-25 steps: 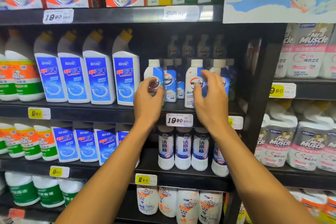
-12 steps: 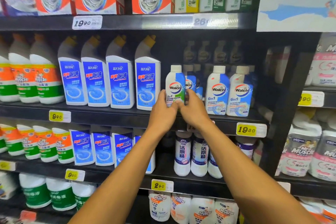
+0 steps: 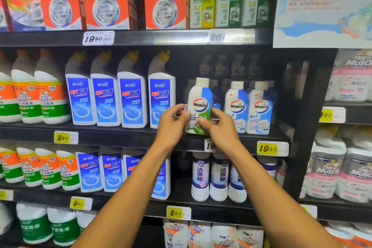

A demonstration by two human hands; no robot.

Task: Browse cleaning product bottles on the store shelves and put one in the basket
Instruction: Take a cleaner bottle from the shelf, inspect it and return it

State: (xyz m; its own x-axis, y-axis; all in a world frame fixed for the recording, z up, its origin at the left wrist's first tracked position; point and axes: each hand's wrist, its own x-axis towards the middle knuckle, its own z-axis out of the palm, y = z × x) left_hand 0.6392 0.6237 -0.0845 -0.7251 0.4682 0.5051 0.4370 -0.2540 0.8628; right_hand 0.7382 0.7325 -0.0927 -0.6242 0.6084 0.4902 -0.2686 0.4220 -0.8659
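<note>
Left hand (image 3: 171, 125): raised to the middle shelf (image 3: 120, 137), fingers curled at the left side of the Walch bottle (image 3: 199, 106); thumb and fingers pinch its lower edge.
Right hand (image 3: 218, 127): fingers curled round the lower right of the same bottle, thumb across the green part of its label.
Hands: close together, both clamped on the one bottle.
Walch bottle: upright at the front edge of the middle shelf, white cap on, blue, white and green label facing out; whether its base touches the shelf I cannot tell, as the hands cover it.
Neighbours: two more Walch bottles (image 3: 249, 108) stand just beside it on the right; four blue-labelled bottles (image 3: 118, 100) stand in a row on its left.
Above: orange OMO boxes (image 3: 104, 2) and three Dettol bottles (image 3: 229, 0) on the top shelf.
Price tags: a yellow 19.80 tag (image 3: 271, 148) sits on the shelf edge, right of the hands.
</note>
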